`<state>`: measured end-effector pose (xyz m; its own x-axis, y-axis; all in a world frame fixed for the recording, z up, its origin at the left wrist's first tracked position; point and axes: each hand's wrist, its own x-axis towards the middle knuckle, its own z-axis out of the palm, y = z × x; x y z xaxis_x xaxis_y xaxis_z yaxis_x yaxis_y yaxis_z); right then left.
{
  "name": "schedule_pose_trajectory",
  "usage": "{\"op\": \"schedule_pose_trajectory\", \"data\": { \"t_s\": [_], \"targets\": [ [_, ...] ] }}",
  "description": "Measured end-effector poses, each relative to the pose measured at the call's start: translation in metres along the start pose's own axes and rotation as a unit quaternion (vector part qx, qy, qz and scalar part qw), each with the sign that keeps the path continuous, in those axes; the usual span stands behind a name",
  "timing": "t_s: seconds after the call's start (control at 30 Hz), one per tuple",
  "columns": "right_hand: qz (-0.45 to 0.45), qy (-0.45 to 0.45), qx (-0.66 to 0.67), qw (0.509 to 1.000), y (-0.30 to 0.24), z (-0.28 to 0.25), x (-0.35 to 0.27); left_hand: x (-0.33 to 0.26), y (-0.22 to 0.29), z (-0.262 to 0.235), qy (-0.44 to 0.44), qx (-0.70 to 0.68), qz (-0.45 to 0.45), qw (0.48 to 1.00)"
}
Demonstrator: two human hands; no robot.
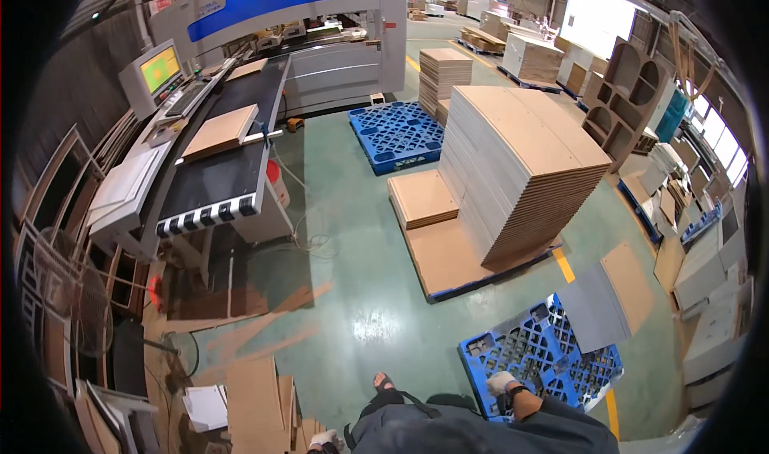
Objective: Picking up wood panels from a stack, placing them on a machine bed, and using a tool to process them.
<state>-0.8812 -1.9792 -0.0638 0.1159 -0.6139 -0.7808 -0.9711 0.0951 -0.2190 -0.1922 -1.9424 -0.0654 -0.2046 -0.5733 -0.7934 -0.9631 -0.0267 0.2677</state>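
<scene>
My right hand, in a white glove, hangs over a blue plastic pallet at the lower right. Nothing shows in it, but its fingers are too small to read. At the bottom edge, my left hand, also gloved, is partly cut off. It is nearest to brown boards leaning at the lower left, and I cannot make out its fingers. A grey sheet with a brown panel lies across the pallet's far right corner. Ahead stands a tall stack of brown-topped boards, with a low stack of boards beside it.
A black conveyor table with a panel on it runs along the left to a large grey machine. A monitor stands beside it. Another blue pallet lies ahead, and a fan stands at far left.
</scene>
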Motion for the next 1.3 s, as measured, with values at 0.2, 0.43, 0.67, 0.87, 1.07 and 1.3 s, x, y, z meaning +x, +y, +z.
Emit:
{"op": "schedule_pose_trajectory", "data": {
  "t_s": [0.2, 0.43, 0.67, 0.87, 1.07, 1.3],
  "targets": [
    [0.238, 0.085, 0.563, 0.787, -0.070, -0.105, 0.003, 0.064, 0.017, -0.137, 0.049, 0.062, -0.047, 0.996],
    [0.075, -0.073, 0.268, 0.958, -0.085, -0.186, 0.169, 0.245, 0.024, -0.258, 0.100, 0.040, 0.138, 0.985],
    [-0.048, 0.080, 0.091, 0.991, -0.076, -0.394, 0.351, 0.320, 0.119, -0.522, 0.032, -0.565, -0.114, 0.817],
    [0.053, 0.160, 0.301, 0.939, -0.111, -0.679, 0.436, 0.409, 0.113, -0.665, 0.024, -0.753, -0.058, 0.655],
    [-0.032, 0.248, 0.385, 0.888, -0.185, -0.872, 0.541, 0.542, 0.050, -0.714, 0.089, 0.008, 0.089, 0.992],
    [-0.024, 0.179, 0.436, 0.882, -0.214, -0.991, 0.682, 0.756, 0.059, -0.903, 0.076, 0.080, 0.150, 0.982]
  ]
}}
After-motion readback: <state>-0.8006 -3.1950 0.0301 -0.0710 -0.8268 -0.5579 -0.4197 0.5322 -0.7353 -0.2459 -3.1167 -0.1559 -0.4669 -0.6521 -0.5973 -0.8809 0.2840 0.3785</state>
